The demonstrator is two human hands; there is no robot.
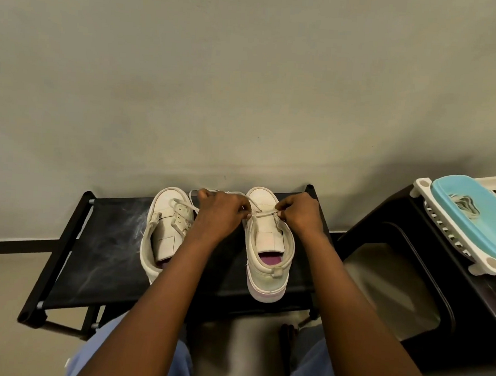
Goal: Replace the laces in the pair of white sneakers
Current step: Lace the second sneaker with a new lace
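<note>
Two white sneakers stand side by side on a black fabric rack shelf (97,251), toes toward the wall. The left sneaker (166,226) has a lace threaded loosely near its toe. The right sneaker (266,241) has its tongue laid flat. A white lace (264,213) runs across its lowest eyelets. My left hand (220,212) pinches one end of that lace at the shoe's left side. My right hand (303,214) pinches the other end at the right side. Loose lace (194,194) trails behind my left hand toward the wall.
A black bin with an open top (395,284) stands right of the rack. On it rests a white plastic basket (486,265) with a light blue lid (471,213). The wall is close behind the rack. My knees in blue jeans (311,372) are below.
</note>
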